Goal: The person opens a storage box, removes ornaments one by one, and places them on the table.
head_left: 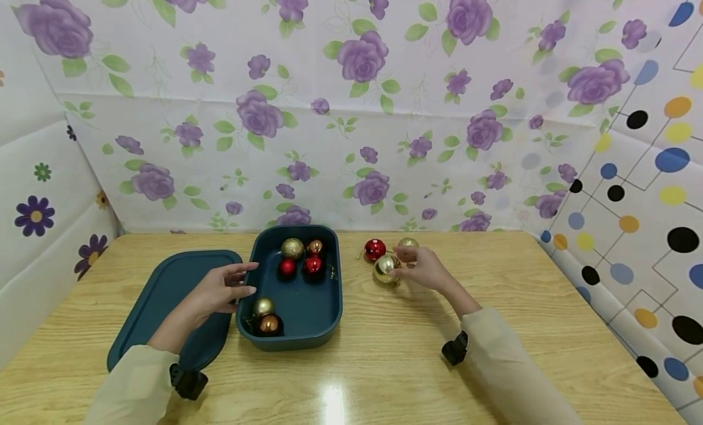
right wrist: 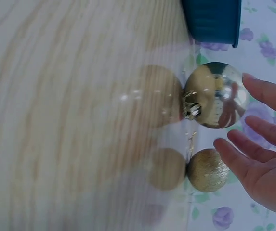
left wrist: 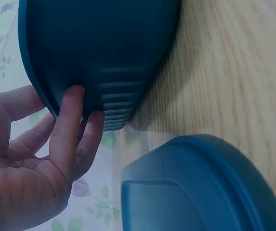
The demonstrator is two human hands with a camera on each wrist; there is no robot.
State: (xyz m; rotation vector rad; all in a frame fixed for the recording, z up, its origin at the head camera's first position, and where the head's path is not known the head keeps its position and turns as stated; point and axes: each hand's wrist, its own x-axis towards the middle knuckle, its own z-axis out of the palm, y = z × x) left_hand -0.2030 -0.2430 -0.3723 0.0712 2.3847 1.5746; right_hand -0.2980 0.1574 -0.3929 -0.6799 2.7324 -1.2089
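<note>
My left hand (head_left: 216,290) holds the left rim of a dark teal plastic box (head_left: 299,339), with fingers on both sides of the wall. Two fingertips lie against its outer wall (left wrist: 80,38) in the left wrist view. Inside the box are several baubles, among them a glitter gold one (head_left: 292,248) and a shiny red one (head_left: 313,264). My right hand (head_left: 425,269) reaches to a shiny gold bauble (head_left: 386,270), its fingers spread and loosely bent. The index or thumb tip is right at that bauble's edge (right wrist: 217,96).
A red bauble (head_left: 375,249) and a glitter gold bauble (head_left: 408,243) lie close around the shiny gold one. The teal lid (head_left: 159,297) lies flat on the wooden table (head_left: 384,364), left of the box. A flowered cloth (head_left: 329,156) hangs behind the table.
</note>
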